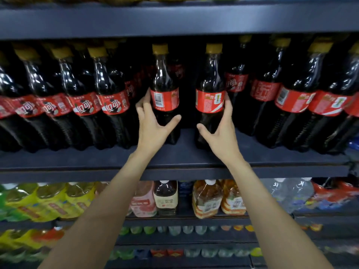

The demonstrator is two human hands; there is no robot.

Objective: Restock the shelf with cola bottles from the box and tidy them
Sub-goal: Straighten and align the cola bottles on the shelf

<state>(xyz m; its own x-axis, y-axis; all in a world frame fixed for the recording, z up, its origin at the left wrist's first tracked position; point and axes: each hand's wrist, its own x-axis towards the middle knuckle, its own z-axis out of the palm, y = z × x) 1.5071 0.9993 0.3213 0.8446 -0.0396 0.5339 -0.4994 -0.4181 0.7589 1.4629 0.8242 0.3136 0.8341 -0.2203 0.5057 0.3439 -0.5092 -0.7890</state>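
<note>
Two cola bottles stand upright at the middle of the dark shelf (174, 156), each with a gold cap and red label. My left hand (153, 125) wraps the lower body of the left cola bottle (165, 84), thumb on its right side, fingers on its left. My right hand (219, 131) grips the right cola bottle (210, 84) the same way, mirrored. A dark gap lies between the two bottles. Rows of matching cola bottles (112, 94) fill the shelf to the left, and more cola bottles (291, 98) fill it to the right. The box is out of view.
The shelf board above (174, 18) hangs just over the bottle caps. Below, a lower shelf holds yellow-labelled drinks (58, 202), pink and tea bottles (167, 197) and clear water bottles (291, 193). Further rows of bottles sit beneath those.
</note>
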